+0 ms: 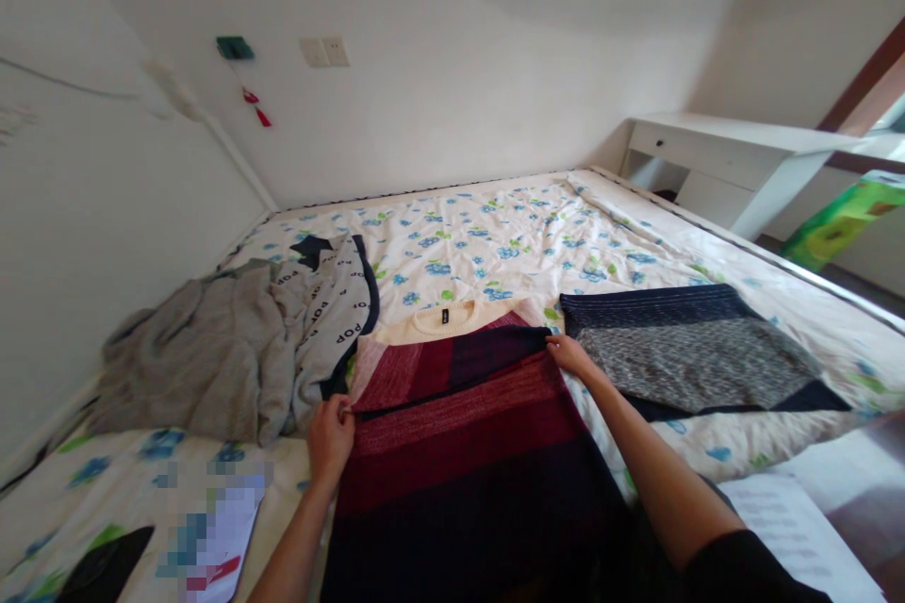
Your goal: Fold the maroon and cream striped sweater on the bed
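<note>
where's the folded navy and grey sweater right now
In the head view, the navy and grey sweater lies flat on the floral bedsheet, right of the red striped sweater, just beyond the right hand.

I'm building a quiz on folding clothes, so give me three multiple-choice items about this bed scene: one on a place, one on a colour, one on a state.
1. Where does the grey and navy folded sweater lie?
A. right of the striped sweater
B. on the desk
C. under the grey pile

2. What colours is the striped sweater under the hands?
A. green and yellow
B. red and dark navy
C. plain white

3. What is the left hand doing?
A. resting open on the sheet
B. pinching the sweater's edge
C. holding a phone

Answers:
1 A, it lies on the bed sheet beyond the right hand.
2 B, red bands over navy.
3 B, its fingers close on the folded edge.
</note>
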Demonstrator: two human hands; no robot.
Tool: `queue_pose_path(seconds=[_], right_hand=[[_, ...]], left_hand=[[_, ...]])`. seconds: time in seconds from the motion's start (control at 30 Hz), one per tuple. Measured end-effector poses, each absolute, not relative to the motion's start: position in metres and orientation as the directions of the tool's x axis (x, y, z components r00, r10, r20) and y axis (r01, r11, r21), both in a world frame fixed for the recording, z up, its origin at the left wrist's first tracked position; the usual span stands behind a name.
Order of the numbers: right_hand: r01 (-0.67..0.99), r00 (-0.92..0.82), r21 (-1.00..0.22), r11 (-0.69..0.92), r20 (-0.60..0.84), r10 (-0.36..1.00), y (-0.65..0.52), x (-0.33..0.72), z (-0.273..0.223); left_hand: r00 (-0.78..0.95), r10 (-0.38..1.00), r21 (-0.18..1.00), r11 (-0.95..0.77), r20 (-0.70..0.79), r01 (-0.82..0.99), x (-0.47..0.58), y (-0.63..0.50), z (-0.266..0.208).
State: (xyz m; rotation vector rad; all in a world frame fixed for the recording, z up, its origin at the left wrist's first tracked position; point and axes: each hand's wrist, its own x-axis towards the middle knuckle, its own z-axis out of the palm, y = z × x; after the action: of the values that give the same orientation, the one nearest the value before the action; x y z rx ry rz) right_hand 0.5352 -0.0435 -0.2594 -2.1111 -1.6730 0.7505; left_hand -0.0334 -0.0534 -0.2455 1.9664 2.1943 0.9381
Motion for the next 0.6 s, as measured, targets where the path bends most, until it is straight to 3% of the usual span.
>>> queue_pose_path(seconds=[0.13, 0.3, 0.6], right_hand=[[0.788, 0.121, -0.578, -0.213, -0.195, 0.973, -0.045, 0.535, -0.262], [0.730, 0.168, -0.647, -0.220, -0.141, 0.976, -0.045, 0.535, -0.261], [0.603, 0.165, -0.762, -0.236, -0.170, 0.972, -0.024, 0.536, -0.253]], left_hand=[[-0.130, 0.946, 0.382, 0.007, 0.297, 0.924, -0.039, -0.051, -0.246], [-0.116, 0.960, 0.392, 0.006, 0.257, 0.920, -0.046, -0.044, -0.246], [-0.140, 0.921, 0.449, -0.041, 0.364, 0.893, -0.032, -0.065, -0.261]])
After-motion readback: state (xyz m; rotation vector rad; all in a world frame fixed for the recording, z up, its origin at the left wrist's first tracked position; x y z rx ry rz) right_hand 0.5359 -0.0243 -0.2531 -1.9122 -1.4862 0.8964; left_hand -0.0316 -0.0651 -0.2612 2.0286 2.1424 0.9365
